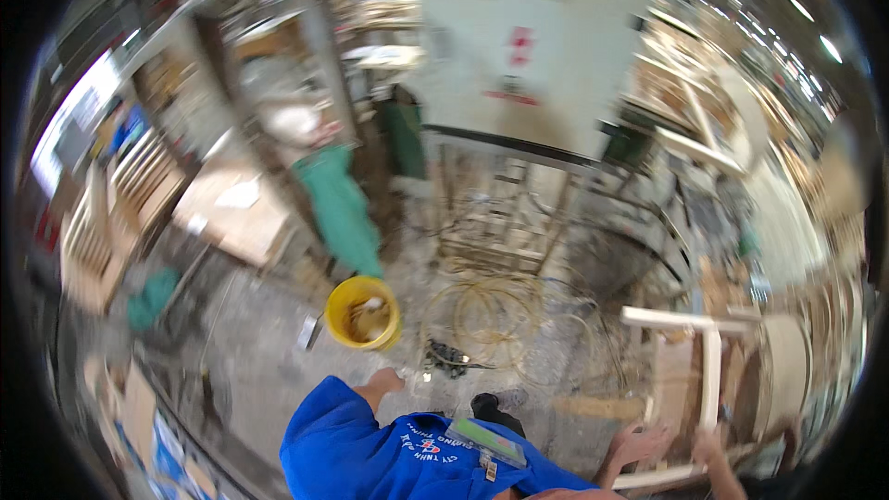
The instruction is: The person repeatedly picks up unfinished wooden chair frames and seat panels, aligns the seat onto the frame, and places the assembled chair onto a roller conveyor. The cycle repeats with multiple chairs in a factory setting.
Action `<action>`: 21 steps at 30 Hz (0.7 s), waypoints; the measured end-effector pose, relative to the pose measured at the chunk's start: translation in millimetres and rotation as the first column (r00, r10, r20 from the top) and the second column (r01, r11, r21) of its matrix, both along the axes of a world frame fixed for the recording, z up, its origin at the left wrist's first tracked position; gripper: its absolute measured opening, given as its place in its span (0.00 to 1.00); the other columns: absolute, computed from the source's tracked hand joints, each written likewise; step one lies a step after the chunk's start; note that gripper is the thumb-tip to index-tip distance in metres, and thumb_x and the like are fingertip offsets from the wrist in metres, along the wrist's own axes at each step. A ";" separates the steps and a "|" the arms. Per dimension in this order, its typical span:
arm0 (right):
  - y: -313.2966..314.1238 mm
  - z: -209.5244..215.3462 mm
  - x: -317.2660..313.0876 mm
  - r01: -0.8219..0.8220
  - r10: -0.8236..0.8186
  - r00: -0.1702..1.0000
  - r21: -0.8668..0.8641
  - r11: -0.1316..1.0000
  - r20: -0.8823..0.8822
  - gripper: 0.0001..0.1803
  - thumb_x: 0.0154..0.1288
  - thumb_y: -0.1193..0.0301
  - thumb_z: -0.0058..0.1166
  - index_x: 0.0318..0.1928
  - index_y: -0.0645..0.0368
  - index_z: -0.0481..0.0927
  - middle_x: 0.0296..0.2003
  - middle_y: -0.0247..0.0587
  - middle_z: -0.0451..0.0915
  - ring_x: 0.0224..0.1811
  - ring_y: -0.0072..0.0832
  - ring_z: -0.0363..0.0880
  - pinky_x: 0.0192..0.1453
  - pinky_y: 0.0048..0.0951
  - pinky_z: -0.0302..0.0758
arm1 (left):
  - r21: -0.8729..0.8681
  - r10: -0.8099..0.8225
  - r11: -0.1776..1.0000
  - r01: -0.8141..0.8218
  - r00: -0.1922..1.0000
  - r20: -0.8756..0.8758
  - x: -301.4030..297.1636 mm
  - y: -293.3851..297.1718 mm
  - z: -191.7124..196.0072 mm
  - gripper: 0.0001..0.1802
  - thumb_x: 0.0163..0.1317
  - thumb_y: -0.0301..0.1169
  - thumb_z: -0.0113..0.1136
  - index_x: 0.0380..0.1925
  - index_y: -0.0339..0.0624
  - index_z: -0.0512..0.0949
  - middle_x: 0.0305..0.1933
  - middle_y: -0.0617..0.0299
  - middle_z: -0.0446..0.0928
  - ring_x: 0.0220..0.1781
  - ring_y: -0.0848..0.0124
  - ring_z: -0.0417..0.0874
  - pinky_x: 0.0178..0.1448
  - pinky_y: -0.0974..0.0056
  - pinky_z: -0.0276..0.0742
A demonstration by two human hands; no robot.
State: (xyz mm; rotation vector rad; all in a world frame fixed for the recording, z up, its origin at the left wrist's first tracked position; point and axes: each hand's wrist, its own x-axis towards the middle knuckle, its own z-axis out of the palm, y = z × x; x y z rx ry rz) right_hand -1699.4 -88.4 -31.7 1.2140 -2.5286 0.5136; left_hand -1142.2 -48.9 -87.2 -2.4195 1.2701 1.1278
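My left hand hangs beside my blue sleeve above the concrete floor. Its fingers look loosely curled, with nothing visible in them. At the lower right, what appears to be my right hand is on a pale wooden frame, its fingers bent at the frame's near side. Blur hides its exact grip. Another hand, seemingly a co-worker's, meets the same frame at the near end of an upright bar. A yellow bucket with tan contents stands ahead of my left hand.
A large pale machine cabinet with indicator lights stands ahead. Coiled hoses and a dark tangle lie on the floor. Green cloth hangs at the left, near a wooden panel. Curved wooden parts crowd the right.
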 end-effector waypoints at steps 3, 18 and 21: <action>-17.5 -22.6 81.2 -0.551 0.515 0.799 0.034 0.834 0.311 0.22 0.67 0.66 0.58 0.59 0.62 0.79 0.55 0.57 0.77 0.60 0.55 0.75 0.65 0.54 0.72 | -0.047 0.315 0.949 -0.313 0.948 0.043 50.3 108.7 -5.0 0.31 0.61 0.52 0.59 0.50 0.35 0.86 0.56 0.40 0.84 0.59 0.45 0.85 0.64 0.46 0.81; 98.2 -64.0 548.8 -0.834 0.213 0.000 0.117 -0.539 0.977 0.19 0.71 0.62 0.63 0.55 0.61 0.82 0.43 0.42 0.86 0.40 0.28 0.84 0.44 0.30 0.80 | -0.055 0.962 -0.262 -0.963 -0.265 0.059 -51.2 552.2 -20.2 0.27 0.63 0.47 0.58 0.49 0.34 0.86 0.56 0.40 0.84 0.61 0.43 0.84 0.67 0.47 0.79; 111.4 -78.7 597.5 -0.813 0.096 0.154 0.181 -0.553 0.983 0.12 0.75 0.64 0.58 0.50 0.57 0.80 0.33 0.33 0.82 0.27 0.22 0.79 0.27 0.29 0.76 | 0.038 0.884 -0.463 -0.886 -0.458 0.096 -102.2 572.3 -17.7 0.28 0.64 0.47 0.59 0.53 0.33 0.85 0.59 0.40 0.83 0.63 0.44 0.83 0.68 0.47 0.79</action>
